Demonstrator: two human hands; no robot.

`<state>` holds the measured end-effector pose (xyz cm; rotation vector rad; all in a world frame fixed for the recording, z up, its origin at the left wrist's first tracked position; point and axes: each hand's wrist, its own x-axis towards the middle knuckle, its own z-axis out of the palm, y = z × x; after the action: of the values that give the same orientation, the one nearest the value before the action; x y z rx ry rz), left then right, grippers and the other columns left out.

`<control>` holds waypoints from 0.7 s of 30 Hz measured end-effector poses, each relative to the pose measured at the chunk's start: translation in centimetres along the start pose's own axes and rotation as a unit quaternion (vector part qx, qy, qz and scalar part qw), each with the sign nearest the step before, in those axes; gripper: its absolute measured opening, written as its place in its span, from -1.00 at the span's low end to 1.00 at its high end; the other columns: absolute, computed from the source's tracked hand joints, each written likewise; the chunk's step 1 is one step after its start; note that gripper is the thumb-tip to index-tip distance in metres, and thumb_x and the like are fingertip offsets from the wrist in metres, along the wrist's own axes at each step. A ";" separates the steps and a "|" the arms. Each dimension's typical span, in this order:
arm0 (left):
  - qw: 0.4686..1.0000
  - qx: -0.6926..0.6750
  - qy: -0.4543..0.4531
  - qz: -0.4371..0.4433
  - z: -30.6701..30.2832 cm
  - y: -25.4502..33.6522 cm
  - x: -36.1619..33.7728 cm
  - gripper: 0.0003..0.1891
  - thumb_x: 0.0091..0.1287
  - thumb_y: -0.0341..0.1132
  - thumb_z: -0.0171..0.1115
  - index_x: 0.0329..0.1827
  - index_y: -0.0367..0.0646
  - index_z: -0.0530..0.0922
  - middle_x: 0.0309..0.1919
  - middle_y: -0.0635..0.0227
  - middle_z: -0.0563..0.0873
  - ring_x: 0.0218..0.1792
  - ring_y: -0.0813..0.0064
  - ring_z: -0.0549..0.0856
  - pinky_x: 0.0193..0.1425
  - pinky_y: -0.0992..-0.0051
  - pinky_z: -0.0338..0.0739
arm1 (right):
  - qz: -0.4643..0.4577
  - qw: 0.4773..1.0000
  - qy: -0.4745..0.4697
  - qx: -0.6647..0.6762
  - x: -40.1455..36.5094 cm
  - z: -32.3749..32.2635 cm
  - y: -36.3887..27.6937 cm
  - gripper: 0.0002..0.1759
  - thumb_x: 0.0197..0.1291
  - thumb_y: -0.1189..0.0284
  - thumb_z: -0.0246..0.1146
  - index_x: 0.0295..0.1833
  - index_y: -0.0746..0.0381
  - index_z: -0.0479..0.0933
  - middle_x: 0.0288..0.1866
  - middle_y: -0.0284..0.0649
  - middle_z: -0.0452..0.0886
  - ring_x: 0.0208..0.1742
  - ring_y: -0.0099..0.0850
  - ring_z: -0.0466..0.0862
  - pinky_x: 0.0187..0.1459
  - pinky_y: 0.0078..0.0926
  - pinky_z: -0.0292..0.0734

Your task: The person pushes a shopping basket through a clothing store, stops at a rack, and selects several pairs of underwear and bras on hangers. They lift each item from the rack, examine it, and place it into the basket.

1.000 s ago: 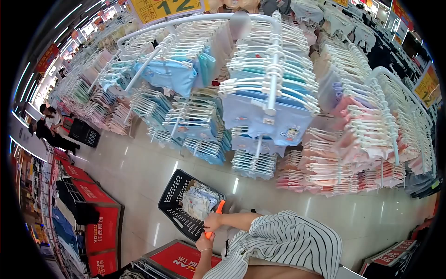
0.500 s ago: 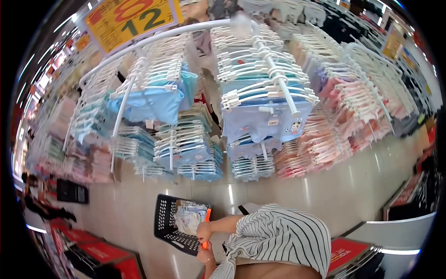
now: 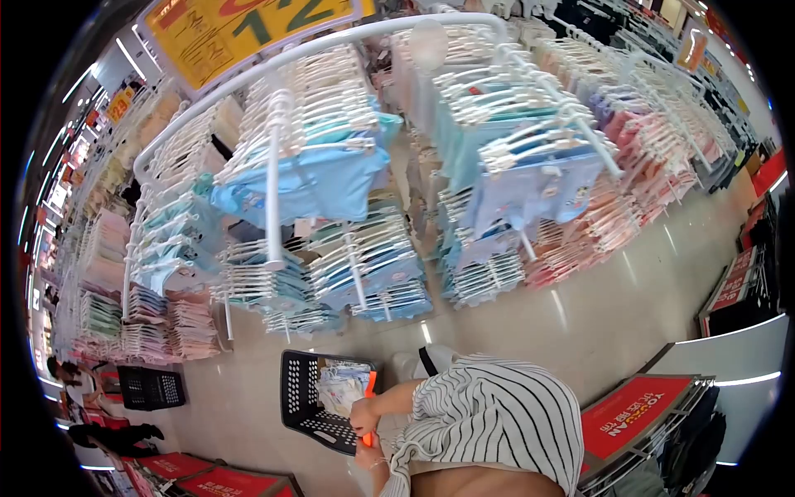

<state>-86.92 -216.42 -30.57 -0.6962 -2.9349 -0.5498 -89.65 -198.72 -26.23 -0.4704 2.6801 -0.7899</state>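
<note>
A dark, perforated shopping basket (image 3: pixel 300 393) is in front of my body, low in the view. My right hand (image 3: pixel 363 417) is closed around its orange handle (image 3: pixel 371 383). Just below it, my left hand (image 3: pixel 369 454) is also closed at the handle, with a thin bracelet at the wrist. Inside the basket lies a small pile of pale, packaged-looking garments (image 3: pixel 344 388), whose exact kind I cannot make out. Neither hand touches the clothes racks.
White metal racks (image 3: pixel 273 190) carry children's clothes on white hangers, including light-blue shorts (image 3: pixel 306 178). A yellow price sign (image 3: pixel 248 37) hangs above. Red-topped displays (image 3: pixel 633 414) stand at lower right. Another dark basket (image 3: pixel 151 388) and a person (image 3: pixel 70 381) are at left.
The view has shifted, so the racks appear larger and the hanging clothes sit further right. Both hands stay on the basket handle.
</note>
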 end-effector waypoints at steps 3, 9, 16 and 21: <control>0.998 0.033 -0.048 0.002 -0.4 -3.0 3.5 -0.55 -0.06 0.12 0.35 -0.54 -0.11 0.46 -0.69 0.13 0.58 -0.66 0.07 0.58 -0.62 0.21 0.45 | 0.020 1.000 0.020 0.004 4.1 -0.9 0.0 -0.60 0.00 0.11 0.02 -0.57 0.18 0.58 -0.54 -0.10 0.60 -0.47 -0.13 0.61 -0.41 -0.20 0.50; 0.992 -0.034 -0.115 0.044 1.3 -10.9 9.7 -0.56 0.00 0.12 0.29 -0.51 -0.10 0.44 -0.69 0.16 0.59 -0.63 0.10 0.62 -0.60 0.25 0.48 | 0.036 0.999 0.007 0.034 12.0 -1.6 2.0 -0.54 0.01 0.06 -0.01 -0.54 0.19 0.59 -0.53 -0.09 0.60 -0.47 -0.10 0.60 -0.40 -0.18 0.49; 0.990 0.010 -0.105 0.093 -1.0 -13.9 18.6 -0.56 -0.06 0.09 0.34 -0.58 -0.10 0.43 -0.73 0.19 0.57 -0.68 0.16 0.59 -0.59 0.29 0.50 | 0.085 0.995 -0.016 0.049 19.2 -5.0 2.2 -0.51 0.05 0.06 -0.03 -0.57 0.22 0.58 -0.56 -0.08 0.59 -0.48 -0.10 0.59 -0.38 -0.17 0.48; 0.988 -0.013 -0.065 0.139 -0.2 -18.3 25.0 -0.57 -0.08 0.08 0.36 -0.63 -0.08 0.41 -0.77 0.24 0.55 -0.72 0.21 0.58 -0.63 0.32 0.49 | 0.099 0.994 0.022 0.035 25.9 -4.9 3.9 -0.53 0.08 0.10 -0.05 -0.54 0.22 0.58 -0.52 -0.07 0.60 -0.44 -0.09 0.59 -0.33 -0.16 0.47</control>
<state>-117.47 -221.17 -32.51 -1.1637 -2.8752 -0.5332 -115.67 -203.49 -29.65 -0.1680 2.6757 -0.8395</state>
